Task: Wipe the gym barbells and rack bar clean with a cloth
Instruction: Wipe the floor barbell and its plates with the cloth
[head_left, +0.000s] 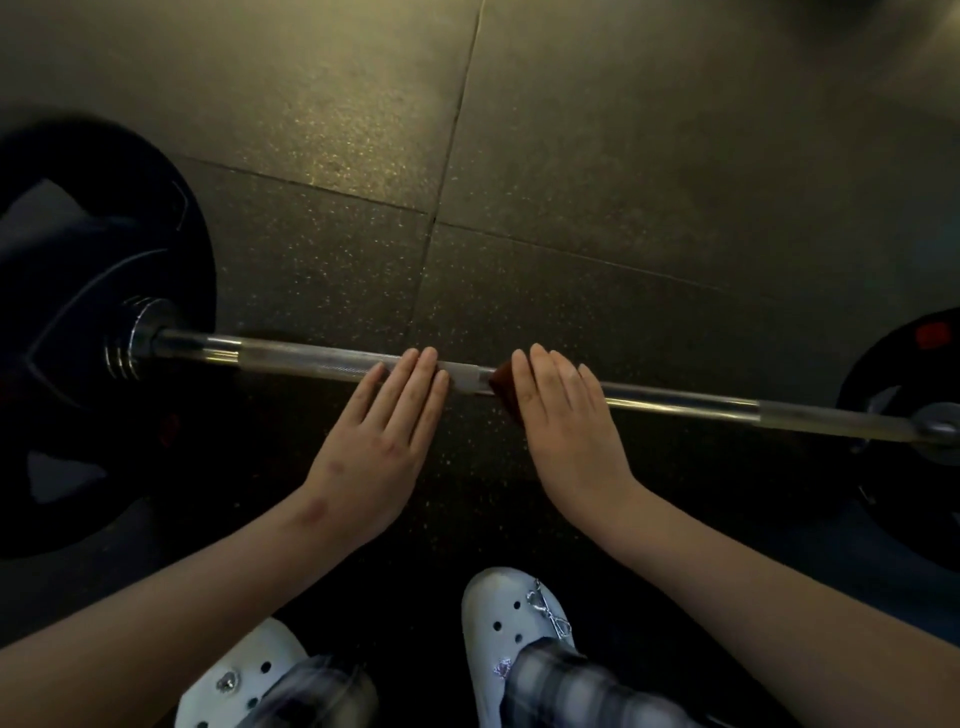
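Floor (623, 156) fills most of the view. It is made of big dark rubber squares with tiny yellow specks and thin lines where the squares meet.

A long barbell (311, 361) lies across it from left to right. The bar is round, shiny, silver metal, with a rougher grey part near the middle. A big round black plate (62, 364) sits on its left end, held by a ribbed silver collar (127, 332). A smaller black plate (904, 374) with a red mark is on the right end.

Two bare arms reach down to the middle of the bar. The left hand (384, 441) lies flat with its fingers straight and close together, and the fingertips rest on the bar. The right hand (571, 431) is flat too, with straight fingers laid over the bar. It presses on a small dark red-brown cloth (506, 389) – only one corner of the cloth peeks out, by the thumb side, between the two hands. The hands are near each other but not touching.

At the bottom are two white shoes (511, 618) made of smooth foam with round holes and little shiny charms.
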